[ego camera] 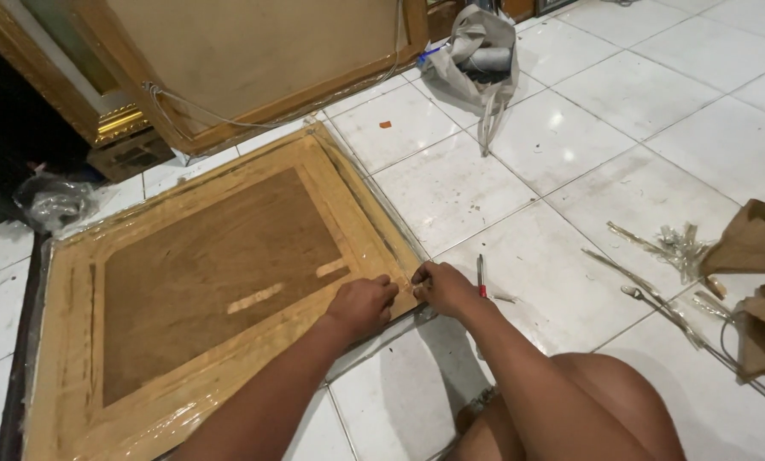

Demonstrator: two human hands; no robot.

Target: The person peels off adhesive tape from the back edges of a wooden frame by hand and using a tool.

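A large wooden picture frame lies back-side up on the white tiled floor, wrapped in clear plastic film. My left hand rests on its near right corner with the fingers curled on the film. My right hand is right beside it at the frame's edge, fingertips pinching the plastic there. The two hands almost touch. A red-and-grey cutter or pen lies on the tile just right of my right hand.
Another framed panel leans at the back. A grey bag sits on the floor behind. Plastic strips and brown paper scraps lie at the right. A crumpled plastic bag is at the left. My bare knee is in the foreground.
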